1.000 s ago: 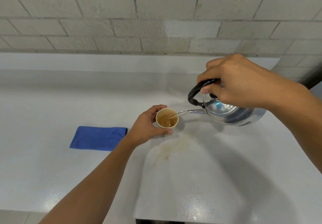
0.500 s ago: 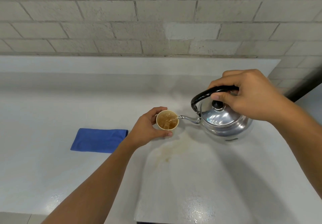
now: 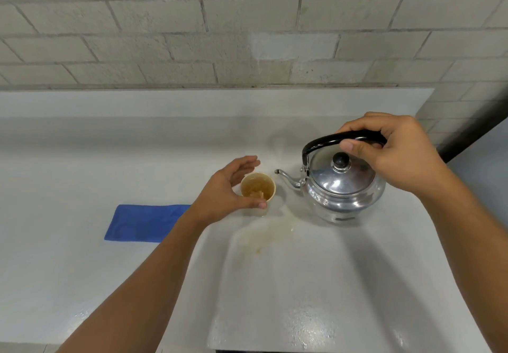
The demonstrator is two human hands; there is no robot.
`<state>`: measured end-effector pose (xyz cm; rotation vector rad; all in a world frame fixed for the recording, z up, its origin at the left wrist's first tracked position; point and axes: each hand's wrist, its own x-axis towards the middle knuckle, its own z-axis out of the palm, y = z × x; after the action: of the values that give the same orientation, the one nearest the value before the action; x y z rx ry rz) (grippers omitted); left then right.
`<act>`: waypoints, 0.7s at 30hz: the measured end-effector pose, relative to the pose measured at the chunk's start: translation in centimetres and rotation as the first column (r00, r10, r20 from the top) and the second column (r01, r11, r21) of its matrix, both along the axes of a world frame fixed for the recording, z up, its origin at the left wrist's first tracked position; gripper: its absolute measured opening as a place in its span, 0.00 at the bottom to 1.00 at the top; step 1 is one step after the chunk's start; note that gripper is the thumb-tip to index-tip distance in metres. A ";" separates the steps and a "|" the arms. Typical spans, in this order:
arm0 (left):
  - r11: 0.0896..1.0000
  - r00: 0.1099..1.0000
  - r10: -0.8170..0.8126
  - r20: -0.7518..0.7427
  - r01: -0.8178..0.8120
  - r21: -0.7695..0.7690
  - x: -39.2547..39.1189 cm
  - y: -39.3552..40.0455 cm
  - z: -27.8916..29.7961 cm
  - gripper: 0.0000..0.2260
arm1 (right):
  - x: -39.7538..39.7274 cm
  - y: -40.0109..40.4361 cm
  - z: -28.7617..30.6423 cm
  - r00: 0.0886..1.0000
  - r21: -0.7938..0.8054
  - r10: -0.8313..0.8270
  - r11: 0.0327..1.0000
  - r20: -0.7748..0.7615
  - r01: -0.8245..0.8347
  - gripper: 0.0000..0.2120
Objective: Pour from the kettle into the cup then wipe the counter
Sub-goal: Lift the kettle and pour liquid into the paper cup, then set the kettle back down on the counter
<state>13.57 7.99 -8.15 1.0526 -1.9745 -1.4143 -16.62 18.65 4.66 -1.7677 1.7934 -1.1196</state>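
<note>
One view, head camera. Kettle (image 3: pixel 345 187): upright again on the white counter (image 3: pixel 357 284), spout clear of the cup, no stream; a second ago it was tipped and pouring. My right hand (image 3: pixel 395 152) is still clenched around its black handle (image 3: pixel 343 138). Paper cup (image 3: pixel 258 187): holds brown liquid, stands just left of the spout. My left hand (image 3: pixel 231 196) has loosened, fingers spread, only the thumb touching the cup wall; earlier it was wrapped around. Brown spill (image 3: pixel 261 237): in front of the cup, unwiped. Blue cloth (image 3: pixel 145 222): flat, left of my forearm, untouched. Pouring looks finished; wiping comes next.
</note>
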 end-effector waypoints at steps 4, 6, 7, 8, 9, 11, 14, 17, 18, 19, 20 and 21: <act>0.996 0.995 -0.013 -0.100 0.004 -0.086 -1.4 -0.8 3.3 0.38 | -0.6 -0.6 0.0 0.999 -0.003 -0.024 1.000 0.045 0.024 0.06; 0.991 0.991 -0.012 -0.133 -0.006 -0.134 -2.6 -1.2 5.0 0.31 | -1.1 -1.2 0.1 0.998 -0.010 -0.030 0.999 0.055 0.031 0.07; 0.987 0.990 -0.017 -0.137 -0.005 -0.159 -3.4 -1.4 5.8 0.27 | -1.3 -1.5 0.2 0.997 -0.008 -0.028 1.000 0.065 0.029 0.07; 0.984 0.990 -0.025 -0.137 0.000 -0.179 -4.1 -1.7 6.4 0.24 | -1.4 -1.9 0.3 0.997 -0.004 -0.024 1.000 0.072 0.025 0.08; 0.981 0.990 -0.034 -0.133 0.007 -0.192 -4.9 -1.9 7.0 0.22 | -1.6 -2.3 0.3 0.997 0.001 -0.023 1.000 0.072 0.023 0.08; 0.978 0.991 -0.051 -0.120 0.026 -0.207 -6.5 -2.4 8.0 0.20 | -2.1 -3.2 0.1 0.998 0.019 -0.033 0.999 0.051 0.032 0.08; 0.973 0.994 -0.073 -0.085 0.052 -0.226 -8.5 -3.4 8.6 0.20 | -2.5 -4.6 -0.1 0.998 0.041 -0.046 0.998 0.040 0.044 0.06; 0.970 0.998 -0.059 -0.031 0.050 -0.236 -9.9 -4.7 8.5 0.18 | -2.7 -6.0 -0.3 0.997 0.042 -0.054 0.998 0.046 0.052 0.06; 0.968 0.999 -0.037 -0.017 0.032 -0.248 -10.2 -5.1 8.3 0.16 | -2.7 -6.4 -0.5 0.998 0.042 -0.055 0.998 0.038 0.054 0.06; 0.964 1.000 -0.009 -0.008 0.006 -0.266 -10.5 -5.5 8.1 0.14 | -2.8 -6.9 -0.7 0.998 0.044 -0.056 0.998 0.030 0.055 0.07; 0.959 1.000 0.017 -0.005 -0.018 -0.282 -10.8 -5.9 7.8 0.13 | -2.9 -7.3 -1.0 0.998 0.049 -0.056 0.997 0.027 0.055 0.07; 0.956 0.999 0.035 -0.005 -0.035 -0.293 -11.0 -6.2 7.6 0.12 | -3.0 -7.7 -1.2 0.998 0.057 -0.058 0.997 0.032 0.056 0.07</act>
<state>2.59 1.75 -0.56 0.9464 -2.0754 -1.0594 -19.62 10.99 3.42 -1.6656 1.8475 -1.1030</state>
